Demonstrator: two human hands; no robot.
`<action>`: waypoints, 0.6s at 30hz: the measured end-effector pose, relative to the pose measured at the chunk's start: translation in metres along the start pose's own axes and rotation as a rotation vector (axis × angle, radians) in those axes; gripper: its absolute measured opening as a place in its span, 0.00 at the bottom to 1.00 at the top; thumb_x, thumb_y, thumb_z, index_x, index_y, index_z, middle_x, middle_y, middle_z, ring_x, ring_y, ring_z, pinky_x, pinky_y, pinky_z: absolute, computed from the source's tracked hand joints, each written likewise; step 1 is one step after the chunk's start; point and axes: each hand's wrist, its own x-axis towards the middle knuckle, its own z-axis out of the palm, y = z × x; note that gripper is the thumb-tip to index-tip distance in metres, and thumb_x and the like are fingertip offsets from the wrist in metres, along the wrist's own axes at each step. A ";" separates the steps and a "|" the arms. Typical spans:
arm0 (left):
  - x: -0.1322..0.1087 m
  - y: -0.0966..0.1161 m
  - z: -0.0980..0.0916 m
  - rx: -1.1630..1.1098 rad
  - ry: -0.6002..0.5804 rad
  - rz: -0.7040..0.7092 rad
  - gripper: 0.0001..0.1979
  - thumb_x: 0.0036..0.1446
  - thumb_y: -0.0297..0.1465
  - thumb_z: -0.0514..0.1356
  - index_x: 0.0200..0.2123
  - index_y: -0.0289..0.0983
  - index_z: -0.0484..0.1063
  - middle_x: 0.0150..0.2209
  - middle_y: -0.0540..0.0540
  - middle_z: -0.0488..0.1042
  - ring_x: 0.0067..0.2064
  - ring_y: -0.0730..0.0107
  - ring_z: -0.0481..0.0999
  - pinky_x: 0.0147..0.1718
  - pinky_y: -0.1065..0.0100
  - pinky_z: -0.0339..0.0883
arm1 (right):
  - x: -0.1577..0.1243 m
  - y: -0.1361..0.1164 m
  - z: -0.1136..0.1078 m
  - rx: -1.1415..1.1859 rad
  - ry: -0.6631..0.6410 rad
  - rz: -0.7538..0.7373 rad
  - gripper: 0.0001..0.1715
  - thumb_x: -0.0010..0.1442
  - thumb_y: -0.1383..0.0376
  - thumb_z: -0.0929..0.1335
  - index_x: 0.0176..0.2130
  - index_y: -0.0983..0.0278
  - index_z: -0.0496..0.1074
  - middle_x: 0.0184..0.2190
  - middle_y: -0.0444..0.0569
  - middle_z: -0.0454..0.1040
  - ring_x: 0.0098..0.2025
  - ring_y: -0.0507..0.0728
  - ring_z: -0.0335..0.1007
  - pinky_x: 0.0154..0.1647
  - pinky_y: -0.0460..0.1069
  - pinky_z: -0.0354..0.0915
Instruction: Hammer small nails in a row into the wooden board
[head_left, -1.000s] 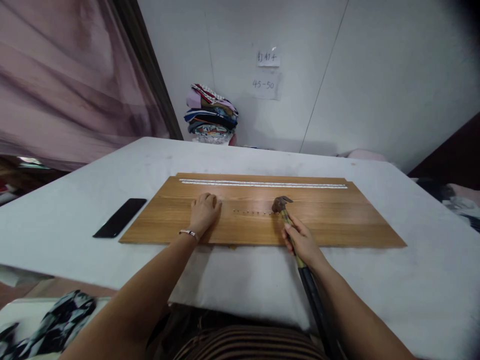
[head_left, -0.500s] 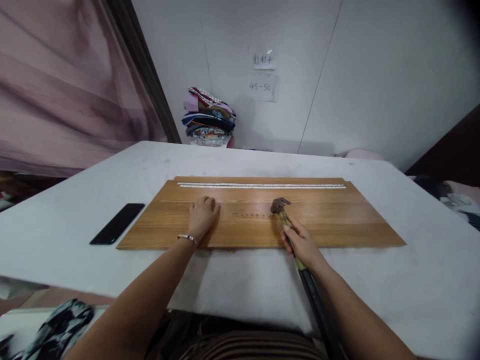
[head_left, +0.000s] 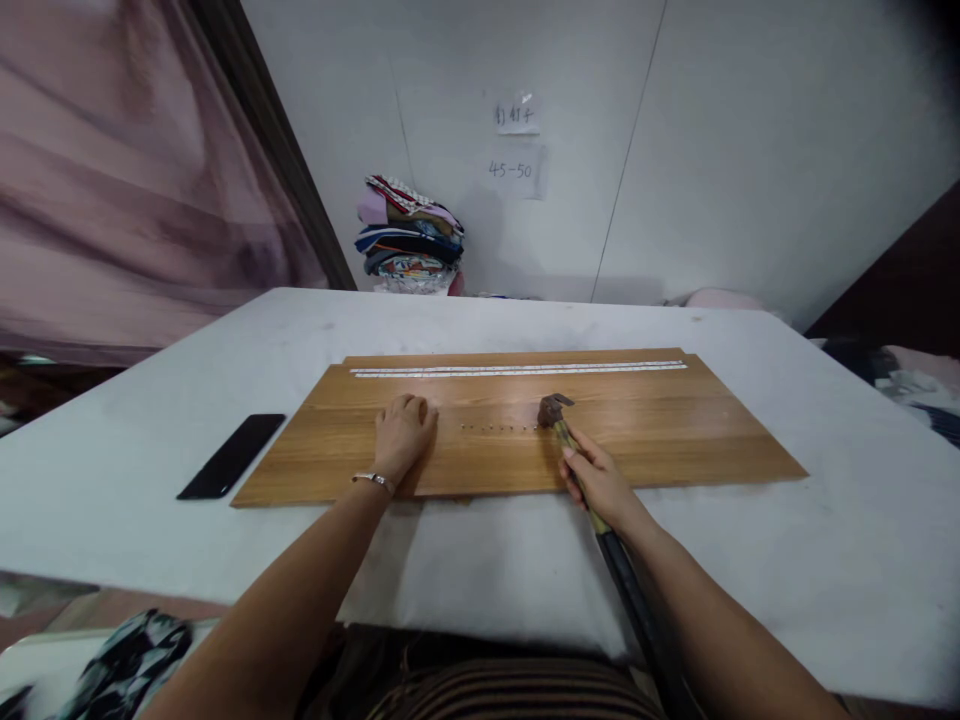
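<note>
Honey-brown wood makes up the board [head_left: 660,420], which lies flat beneath the grip on a broad white table [head_left: 465,560] that reaches well out to both sides. The right hand [head_left: 600,485] is clamped on the handle of a hammer [head_left: 616,560], whose rusty head sits just beyond the grip, low over the board; whether it touches the wood I cannot tell. A row of small nails [head_left: 502,429] runs leftward from the head. Farther left of the grip, the left hand [head_left: 403,432] rests on the board with fingers curled, a metal band [head_left: 373,480] round its wrist; I cannot tell whether its fingertips pinch anything. Beyond the grip, near the board's far edge, lie two narrow white strips [head_left: 525,371]. Well left of the grip, just beside the board, a black phone [head_left: 232,456] lies on the table. Past the table rises a pale wall [head_left: 750,150] bearing two paper notes, the lower note [head_left: 517,170] reading 45-50. Left of the notes stands a pile of folded cloth [head_left: 411,235], and farther left hangs a pink curtain [head_left: 127,150]
</note>
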 end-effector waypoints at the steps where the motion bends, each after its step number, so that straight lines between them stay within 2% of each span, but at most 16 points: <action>1: 0.000 0.000 0.000 0.001 -0.001 0.000 0.18 0.61 0.40 0.46 0.45 0.39 0.70 0.51 0.40 0.70 0.53 0.54 0.68 0.51 0.54 0.57 | 0.000 0.000 0.000 0.004 0.001 0.001 0.38 0.56 0.58 0.65 0.63 0.63 0.58 0.20 0.37 0.65 0.12 0.46 0.53 0.08 0.41 0.51; 12: 0.001 -0.004 0.006 -0.013 0.018 0.003 0.18 0.60 0.40 0.47 0.45 0.39 0.71 0.52 0.41 0.70 0.53 0.55 0.67 0.52 0.54 0.57 | 0.000 -0.001 0.000 0.009 0.003 0.004 0.36 0.56 0.59 0.65 0.63 0.62 0.60 0.20 0.37 0.65 0.12 0.46 0.53 0.08 0.41 0.52; 18: 0.001 -0.003 0.005 -0.009 0.017 0.005 0.18 0.60 0.40 0.47 0.44 0.39 0.71 0.52 0.41 0.70 0.52 0.54 0.67 0.51 0.54 0.57 | 0.001 0.004 -0.002 0.016 0.001 -0.018 0.36 0.59 0.59 0.64 0.64 0.63 0.57 0.21 0.37 0.65 0.13 0.46 0.54 0.08 0.41 0.52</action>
